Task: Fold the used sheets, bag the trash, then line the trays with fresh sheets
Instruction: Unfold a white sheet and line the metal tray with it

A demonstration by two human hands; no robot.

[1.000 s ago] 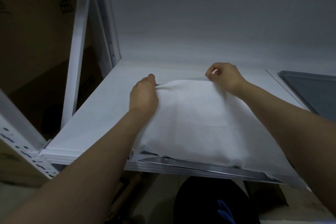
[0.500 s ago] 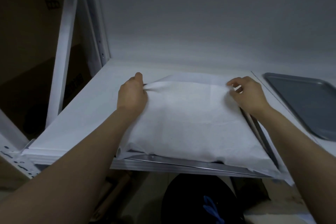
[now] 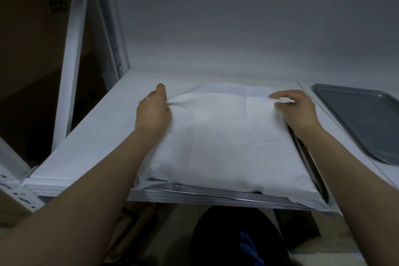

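Note:
A white sheet (image 3: 226, 142) lies draped over a metal tray (image 3: 216, 192) on the white shelf; only the tray's shiny front and right rims show. My left hand (image 3: 152, 112) pinches the sheet's far left corner, where the fabric bunches. My right hand (image 3: 295, 110) rests on the sheet's far right edge, fingers curled around the fabric. The far end of the sheet looks folded over itself.
A second, bare grey tray (image 3: 362, 123) lies on the shelf to the right. White shelf uprights (image 3: 73, 54) stand at the left, with cardboard boxes behind them. A black bag (image 3: 235, 239) with something blue in it sits below the shelf's front edge.
My right hand has moved from the sheet's far middle to its far right edge. The left hand has kept its pinch on the left corner. The view shifted right, showing more of the grey tray.

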